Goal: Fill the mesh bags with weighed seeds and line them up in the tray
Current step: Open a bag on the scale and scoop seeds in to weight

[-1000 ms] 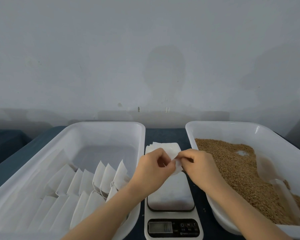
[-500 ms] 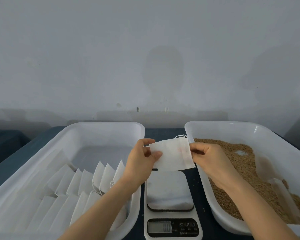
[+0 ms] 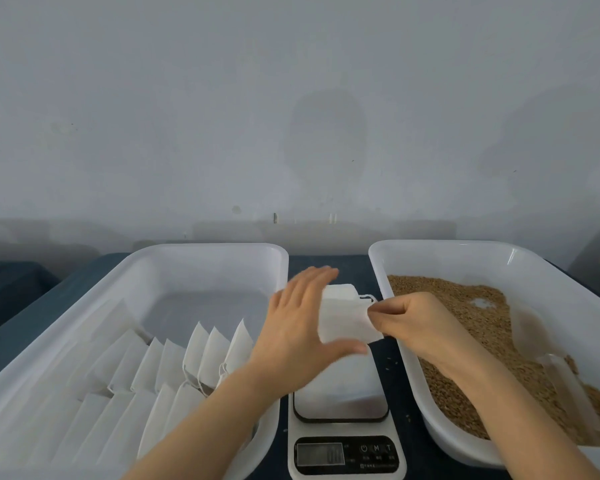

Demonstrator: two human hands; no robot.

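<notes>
My right hand (image 3: pixel 426 327) pinches the white mesh bag (image 3: pixel 343 322) by its right edge above the scale (image 3: pixel 342 393); my left hand (image 3: pixel 298 327), fingers straight, covers its left side.

Pale grey wall (image 3: pixel 291 98) (faintly stained) behind a dark blue tabletop (image 3: pixel 392 372)

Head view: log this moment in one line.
right hand: pinches mesh bag | left hand: fingers straight, at bag | bag: above scale

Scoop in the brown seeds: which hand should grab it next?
Probably the right hand: it is at the white plastic seed tray where the clear plastic scoop lies. It pinches the white mesh bag, so the open left hand by it should take that first.
</notes>
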